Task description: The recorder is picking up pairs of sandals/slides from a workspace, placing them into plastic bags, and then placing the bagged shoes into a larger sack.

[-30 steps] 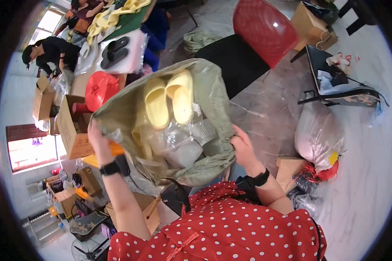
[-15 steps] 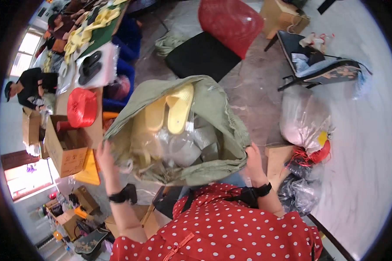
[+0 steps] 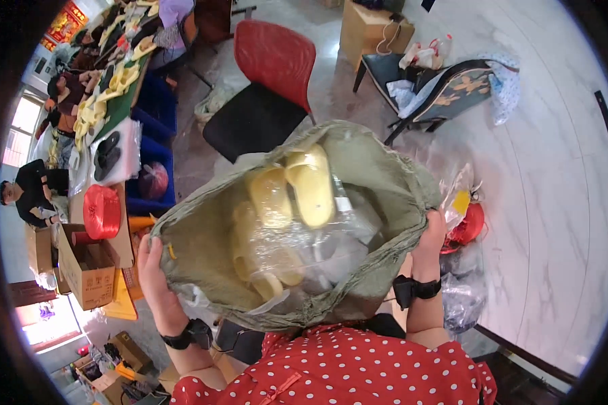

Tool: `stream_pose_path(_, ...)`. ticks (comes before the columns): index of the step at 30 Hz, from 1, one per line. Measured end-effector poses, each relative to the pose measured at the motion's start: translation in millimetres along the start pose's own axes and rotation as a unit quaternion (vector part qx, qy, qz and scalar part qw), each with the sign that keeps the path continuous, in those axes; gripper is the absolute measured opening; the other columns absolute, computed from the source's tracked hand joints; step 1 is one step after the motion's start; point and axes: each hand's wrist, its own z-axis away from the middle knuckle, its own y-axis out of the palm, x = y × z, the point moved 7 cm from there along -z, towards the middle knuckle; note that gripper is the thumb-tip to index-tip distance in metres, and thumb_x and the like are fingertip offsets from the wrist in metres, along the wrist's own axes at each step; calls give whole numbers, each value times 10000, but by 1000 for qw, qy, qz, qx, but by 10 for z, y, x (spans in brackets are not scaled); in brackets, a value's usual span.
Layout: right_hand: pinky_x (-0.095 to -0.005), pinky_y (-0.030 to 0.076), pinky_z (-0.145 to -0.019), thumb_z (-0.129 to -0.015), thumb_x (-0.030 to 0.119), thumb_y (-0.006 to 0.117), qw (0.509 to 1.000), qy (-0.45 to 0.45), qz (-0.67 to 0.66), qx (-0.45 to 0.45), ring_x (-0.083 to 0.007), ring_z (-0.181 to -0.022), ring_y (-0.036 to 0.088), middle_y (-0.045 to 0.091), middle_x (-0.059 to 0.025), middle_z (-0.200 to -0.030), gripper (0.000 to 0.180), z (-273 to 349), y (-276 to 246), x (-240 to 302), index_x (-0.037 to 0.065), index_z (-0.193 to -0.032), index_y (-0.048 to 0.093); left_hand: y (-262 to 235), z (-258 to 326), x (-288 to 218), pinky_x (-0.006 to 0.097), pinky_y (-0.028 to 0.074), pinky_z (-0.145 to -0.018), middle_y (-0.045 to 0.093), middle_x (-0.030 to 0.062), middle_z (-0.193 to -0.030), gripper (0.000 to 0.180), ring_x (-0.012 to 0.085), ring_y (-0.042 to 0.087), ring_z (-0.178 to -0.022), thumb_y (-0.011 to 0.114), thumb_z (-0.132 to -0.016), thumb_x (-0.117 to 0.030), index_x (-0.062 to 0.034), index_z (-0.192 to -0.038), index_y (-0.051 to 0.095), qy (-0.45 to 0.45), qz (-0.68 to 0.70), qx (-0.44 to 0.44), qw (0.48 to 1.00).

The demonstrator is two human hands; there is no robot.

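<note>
A large olive-green woven sack (image 3: 203,229) is stretched wide between my hands in front of my body. My left hand (image 3: 157,280) is closed round its left rim, and my right hand (image 3: 428,241) grips the rim on the opposite side. Inside the sack lie yellow slippers (image 3: 313,185), the uppermost pair facing up, some wrapped in shiny clear plastic. Greyish plastic-wrapped pieces (image 3: 338,260) rest beside them, too blurred to name. The bottom of the sack is hidden under these contents.
A red-backed chair (image 3: 267,101) stands beyond the sack. On the left are a table with yellow pieces, a red ribbon roll (image 3: 102,212), an open cardboard box (image 3: 88,266) and seated people. A dark chair (image 3: 439,88) stands at far right, plastic bags (image 3: 463,297) below.
The sack's mouth is pulled wider, with both hands farther apart. My view has shifted, so the red chair now appears farther left.
</note>
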Motion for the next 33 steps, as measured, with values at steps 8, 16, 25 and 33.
stream_pose_path(8, -311, 453, -834, -888, 122, 425, 955, 86, -234, -159, -178, -938, 544, 585, -81, -1050, 338, -1074, -911, -577, -9, -1161, 574, 1935, -226, 57, 268, 491, -798, 645, 51, -1039, 229, 139, 619, -918, 546, -963, -137, -17, -1157, 571, -17, 52, 146, 988)
stream_pose_path(16, -346, 447, -867, -901, 162, 417, 966, 48, -103, -233, -245, -967, 562, 608, -126, -1101, 362, -2521, -1532, -876, -32, -1169, 562, 4371, -768, 682, 282, 455, -713, 604, 37, -954, 195, 113, 550, -834, 563, -939, -152, -61, -1106, 523, -15, -19, 342, 939)
stream_pose_path(25, -472, 334, -1050, -878, 360, 637, 942, 28, 284, -176, -434, -1224, 441, 482, -314, -1301, 653, -2926, -296, -1912, -51, -1345, 439, 6775, -1520, 2696, 315, 444, -731, 565, 81, -886, 236, 166, 510, -824, 591, -905, -135, -15, -1091, 511, 94, -142, 402, 899)
stream_pose_path(33, -521, 381, -1012, -763, 527, 707, 880, 236, 401, 87, -394, -1269, 411, 404, -202, -1402, 896, -2993, 1049, -2832, 62, -1440, 349, 6943, -1238, 3207, 433, 483, -706, 635, 207, -855, 241, 356, 624, -804, 598, -861, -235, -7, -935, 575, 87, -302, 643, 698)
